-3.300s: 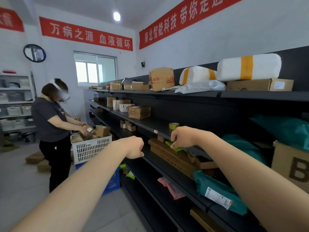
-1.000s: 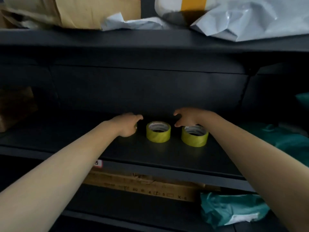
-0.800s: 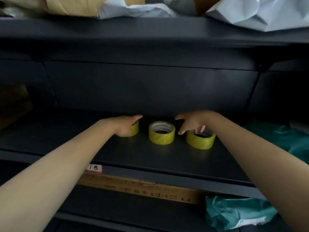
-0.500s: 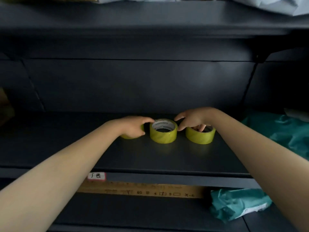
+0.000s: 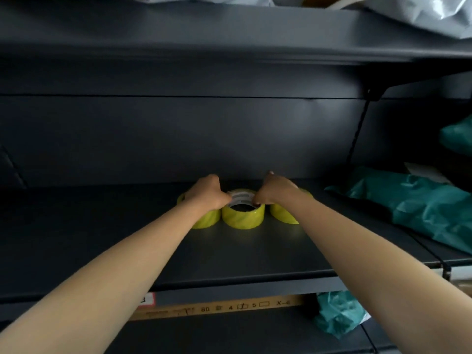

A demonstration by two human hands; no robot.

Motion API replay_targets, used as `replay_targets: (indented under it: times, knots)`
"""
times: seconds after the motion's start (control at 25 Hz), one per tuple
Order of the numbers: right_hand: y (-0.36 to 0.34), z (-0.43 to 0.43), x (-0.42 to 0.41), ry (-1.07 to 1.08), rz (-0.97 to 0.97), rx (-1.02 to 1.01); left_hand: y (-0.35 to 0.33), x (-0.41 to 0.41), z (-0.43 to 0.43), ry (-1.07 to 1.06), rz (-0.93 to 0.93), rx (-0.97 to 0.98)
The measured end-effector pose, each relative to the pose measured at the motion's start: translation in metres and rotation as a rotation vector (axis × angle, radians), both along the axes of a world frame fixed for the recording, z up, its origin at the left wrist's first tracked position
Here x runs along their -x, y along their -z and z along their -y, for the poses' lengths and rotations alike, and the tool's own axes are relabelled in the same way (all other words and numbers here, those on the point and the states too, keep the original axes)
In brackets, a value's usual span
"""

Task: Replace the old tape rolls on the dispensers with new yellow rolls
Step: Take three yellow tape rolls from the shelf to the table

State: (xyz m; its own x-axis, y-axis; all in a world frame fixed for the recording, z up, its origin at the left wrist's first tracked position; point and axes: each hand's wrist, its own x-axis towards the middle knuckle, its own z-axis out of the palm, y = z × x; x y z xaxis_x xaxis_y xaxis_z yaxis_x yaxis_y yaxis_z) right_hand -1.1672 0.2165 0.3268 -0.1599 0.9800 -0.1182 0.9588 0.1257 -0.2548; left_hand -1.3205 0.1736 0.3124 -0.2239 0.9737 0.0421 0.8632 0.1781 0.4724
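Yellow left tape roll clasped by left hand, yellow right tape roll clasped by right hand; yellow middle tape roll between, equally near.

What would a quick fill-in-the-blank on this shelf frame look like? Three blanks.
1. The shelf holds ___ yellow tape rolls.
2. The ___ roll sits uncovered between the left hand and the right hand.
3. The teal bag lies to the ___ of the rolls.
Missing words: three; middle; right.
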Motion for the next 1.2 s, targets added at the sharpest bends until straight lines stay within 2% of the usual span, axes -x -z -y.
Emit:
replay_targets:
  times: [0.36,0.64,0.92,1.2]
  knots:
    - [-0.004,0.008,-0.005,0.019,0.016,-0.09,-0.014,-0.024,-0.005,0.062,-0.119,-0.062]
    - [-0.056,0.034,-0.06,0.185,0.035,-0.207,-0.061,-0.073,-0.004,0.248,-0.06,-0.173]
    - [-0.09,0.096,-0.192,0.478,0.095,-0.255,-0.099,-0.21,0.021,0.569,-0.067,-0.275]
    - [-0.1,0.222,-0.382,0.816,0.114,-0.318,-0.117,-0.414,0.103,0.937,-0.065,-0.294]
